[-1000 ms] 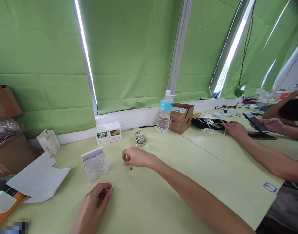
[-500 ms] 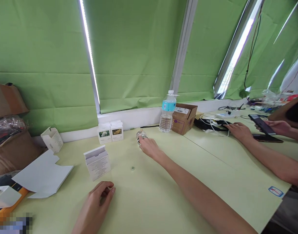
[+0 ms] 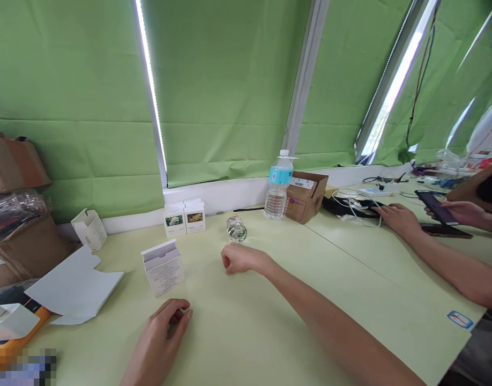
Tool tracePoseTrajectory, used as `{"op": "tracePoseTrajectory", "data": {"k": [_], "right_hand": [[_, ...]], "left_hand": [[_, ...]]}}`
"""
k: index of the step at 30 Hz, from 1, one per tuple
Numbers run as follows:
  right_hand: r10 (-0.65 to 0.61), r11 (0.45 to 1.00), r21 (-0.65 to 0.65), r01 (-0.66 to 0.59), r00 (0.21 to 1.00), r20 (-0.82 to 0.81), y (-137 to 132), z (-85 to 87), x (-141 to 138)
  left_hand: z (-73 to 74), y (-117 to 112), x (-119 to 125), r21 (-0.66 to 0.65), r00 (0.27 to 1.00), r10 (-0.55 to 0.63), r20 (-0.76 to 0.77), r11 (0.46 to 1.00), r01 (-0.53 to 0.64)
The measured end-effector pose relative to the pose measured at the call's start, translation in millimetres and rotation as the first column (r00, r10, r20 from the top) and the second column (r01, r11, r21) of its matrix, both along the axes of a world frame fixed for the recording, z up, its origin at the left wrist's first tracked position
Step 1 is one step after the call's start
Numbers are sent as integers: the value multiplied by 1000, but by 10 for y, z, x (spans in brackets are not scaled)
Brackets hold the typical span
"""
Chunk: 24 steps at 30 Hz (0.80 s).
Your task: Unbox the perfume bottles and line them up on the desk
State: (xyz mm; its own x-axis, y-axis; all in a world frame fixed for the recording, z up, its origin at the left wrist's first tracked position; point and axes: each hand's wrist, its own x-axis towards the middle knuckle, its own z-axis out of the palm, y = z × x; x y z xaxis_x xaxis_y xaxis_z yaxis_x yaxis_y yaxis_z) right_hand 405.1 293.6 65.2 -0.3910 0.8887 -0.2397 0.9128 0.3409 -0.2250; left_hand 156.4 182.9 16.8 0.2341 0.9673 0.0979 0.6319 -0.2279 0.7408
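Note:
My right hand (image 3: 240,260) rests on the pale green table (image 3: 270,321) as a closed fist, knuckles to the left; what is inside it is hidden. Just beyond it stands a small round glass bottle (image 3: 237,230), apart from the hand. My left hand (image 3: 165,329) lies near the front edge with its fingers curled in against the thumb, its contents hidden. An open white carton (image 3: 162,266) stands between the two hands, a little to the left.
Two small flower-printed boxes (image 3: 184,217), a water bottle (image 3: 278,185) and a brown cardboard box (image 3: 304,195) line the window sill. Flattened white packaging (image 3: 75,284) lies left. At right, another person's hands (image 3: 399,219) rest by cables and a phone (image 3: 433,206).
My right hand reached out to the glass bottle, then drew back to the table as a fist. The tiny round piece that lay on the table is no longer visible.

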Motion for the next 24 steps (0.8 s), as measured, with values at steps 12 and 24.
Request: {"op": "tracePoseTrajectory", "data": {"k": [12,24], "right_hand": [[-271,931,250,265,962,-12,292,-11,477],[-106,960,228,162,965,-241,16,336,204]], "left_hand": [[28,-15,0,-45,1000,-19,13,999,20],[83,5,-77,280,899,414,146,854,-439]]}}
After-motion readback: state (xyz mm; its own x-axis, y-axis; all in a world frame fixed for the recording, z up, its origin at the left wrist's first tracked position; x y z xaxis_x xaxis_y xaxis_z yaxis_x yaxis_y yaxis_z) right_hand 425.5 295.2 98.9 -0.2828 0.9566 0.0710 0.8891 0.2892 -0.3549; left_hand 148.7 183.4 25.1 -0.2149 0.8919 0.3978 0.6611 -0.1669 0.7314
